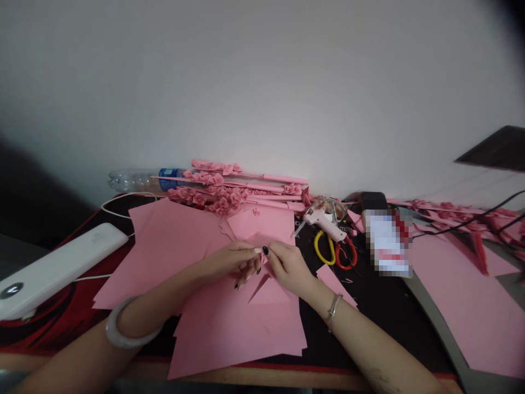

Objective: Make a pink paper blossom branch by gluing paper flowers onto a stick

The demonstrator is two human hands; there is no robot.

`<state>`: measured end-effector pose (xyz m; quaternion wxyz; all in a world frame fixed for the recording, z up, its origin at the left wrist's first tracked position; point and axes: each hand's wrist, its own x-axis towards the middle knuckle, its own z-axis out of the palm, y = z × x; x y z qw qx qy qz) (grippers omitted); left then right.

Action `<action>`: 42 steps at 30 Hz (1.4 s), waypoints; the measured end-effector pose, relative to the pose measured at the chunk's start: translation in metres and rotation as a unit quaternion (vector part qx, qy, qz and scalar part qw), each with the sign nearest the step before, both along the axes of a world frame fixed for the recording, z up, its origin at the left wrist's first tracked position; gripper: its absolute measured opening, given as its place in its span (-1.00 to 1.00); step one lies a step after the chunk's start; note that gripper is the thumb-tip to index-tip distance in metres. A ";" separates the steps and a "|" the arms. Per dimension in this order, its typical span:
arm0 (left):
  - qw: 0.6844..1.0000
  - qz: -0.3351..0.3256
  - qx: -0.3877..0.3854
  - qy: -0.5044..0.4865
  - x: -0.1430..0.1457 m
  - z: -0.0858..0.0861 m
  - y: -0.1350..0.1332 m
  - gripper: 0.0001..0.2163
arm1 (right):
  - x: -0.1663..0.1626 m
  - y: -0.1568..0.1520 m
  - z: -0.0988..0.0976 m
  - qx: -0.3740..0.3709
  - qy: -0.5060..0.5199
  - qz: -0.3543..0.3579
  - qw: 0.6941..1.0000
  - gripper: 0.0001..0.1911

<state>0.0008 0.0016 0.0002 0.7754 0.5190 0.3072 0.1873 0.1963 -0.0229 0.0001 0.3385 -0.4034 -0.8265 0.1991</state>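
My left hand [241,261] and my right hand [285,264] meet over a stack of pink paper sheets [238,334]. Thumbs and index fingers of both are pinched close together on a small piece of pink paper [264,259], mostly hidden by the fingers. Just below my right hand a folded pink paper piece [268,290] stands out over the sheets. Behind the hands, a small paper rose [256,212] lies on another pink sheet [241,223].
Along the wall lie pink paper flower stems [229,191] and a plastic bottle [139,179]. To the right are a glue gun [326,223], scissors with yellow and red handles [346,254] and a phone [388,241]. A white device [61,268] and cable sit left.
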 end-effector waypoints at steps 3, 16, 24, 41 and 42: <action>0.999 -0.011 -0.044 -0.010 -0.001 0.001 0.000 -0.59 | 0.001 0.000 0.000 0.015 -0.014 0.000 1.000 -0.71; 0.990 0.027 -0.137 -0.033 -0.004 0.010 0.002 -0.77 | 0.001 0.001 0.003 0.018 -0.012 -0.002 1.000 -0.71; 0.991 0.042 -0.125 -0.029 -0.004 0.008 0.002 -0.76 | 0.002 0.001 0.003 0.002 -0.010 0.006 1.000 -0.70; 0.989 0.030 -0.139 -0.026 -0.003 0.007 0.002 -0.77 | 0.001 -0.001 0.001 -0.002 -0.012 0.023 1.000 -0.71; 0.990 0.032 -0.138 -0.028 -0.002 0.006 0.002 -0.78 | 0.001 0.000 0.000 -0.005 -0.010 0.025 1.000 -0.71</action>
